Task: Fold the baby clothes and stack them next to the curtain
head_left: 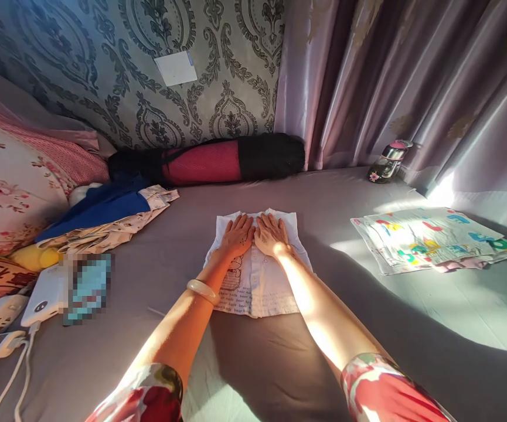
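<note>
A small white garment (pixel 257 281) with printed drawings and text lies folded flat on the grey bed sheet (pixel 367 328) in front of me. My left hand (pixel 237 234) rests palm down on its upper left part, fingers stretched out. My right hand (pixel 271 233) lies flat beside it on the upper right part, fingers also spread. The two hands almost touch. A pale bangle (pixel 203 290) circles my left wrist.
A folded cloth with coloured letters (pixel 429 240) lies to the right in sunlight. A black and red rolled bag (pixel 218 161) sits against the patterned wall. At left are blue and beige clothes (pixel 104 214), floral pillows (pixel 11 181), a power bank (pixel 44 293) with cables. A bottle (pixel 387 161) stands by the curtain.
</note>
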The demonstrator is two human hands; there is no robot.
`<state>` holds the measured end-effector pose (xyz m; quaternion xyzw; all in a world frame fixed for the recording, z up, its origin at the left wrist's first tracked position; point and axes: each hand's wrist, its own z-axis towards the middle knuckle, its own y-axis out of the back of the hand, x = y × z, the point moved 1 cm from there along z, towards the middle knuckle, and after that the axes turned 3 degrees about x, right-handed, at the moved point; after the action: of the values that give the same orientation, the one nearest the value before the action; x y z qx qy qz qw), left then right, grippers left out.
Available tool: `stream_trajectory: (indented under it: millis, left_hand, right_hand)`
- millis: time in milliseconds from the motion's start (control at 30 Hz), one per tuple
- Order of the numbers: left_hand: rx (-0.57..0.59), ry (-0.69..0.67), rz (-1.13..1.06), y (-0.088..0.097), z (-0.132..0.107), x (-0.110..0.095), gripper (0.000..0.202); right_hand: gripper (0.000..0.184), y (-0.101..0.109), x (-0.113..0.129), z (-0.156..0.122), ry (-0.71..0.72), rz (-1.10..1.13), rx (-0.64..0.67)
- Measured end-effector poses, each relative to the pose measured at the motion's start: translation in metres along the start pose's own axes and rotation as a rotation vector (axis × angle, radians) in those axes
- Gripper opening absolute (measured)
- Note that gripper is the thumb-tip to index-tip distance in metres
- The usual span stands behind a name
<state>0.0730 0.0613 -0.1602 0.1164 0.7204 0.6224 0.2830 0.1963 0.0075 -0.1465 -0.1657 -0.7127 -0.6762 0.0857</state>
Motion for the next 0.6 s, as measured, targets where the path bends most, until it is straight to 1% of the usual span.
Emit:
stream_trajectory:
  millis: [100, 200, 267, 333, 433, 533, 600]
  left_hand:
    - [0.016, -0.029, -0.039, 0.005, 0.002, 0.004, 0.053]
    - [-0.07, -0.051, -0.046, 0.01, 0.003, 0.013, 0.054]
    - [-0.106, -0.017, -0.024, 0.011, 0.002, 0.019, 0.056]
    - [-0.079, 0.022, -0.003, 0.009, 0.001, 0.023, 0.059]
    - [-0.039, 0.033, 0.004, 0.007, 0.001, 0.025, 0.062]
    - [-0.048, 0.023, -0.001, 0.007, 0.0, 0.025, 0.061]
    - [-0.089, 0.003, -0.001, 0.007, -0.001, 0.024, 0.058]
  right_hand:
    - [0.053, 0.002, -0.003, 0.002, 0.026, 0.049, 0.012]
    - [0.053, 0.004, -0.009, 0.003, 0.03, 0.046, -0.047]
    - [0.054, 0.005, -0.013, 0.003, -0.02, 0.028, -0.098]
    - [0.055, 0.004, -0.016, 0.003, -0.078, 0.016, -0.119]
    - [0.057, 0.003, -0.019, 0.005, -0.121, 0.006, -0.117]
    - [0.057, 0.0, -0.02, 0.007, -0.119, -0.009, -0.113]
    - [0.058, -0.002, -0.022, 0.008, -0.111, -0.017, -0.113]
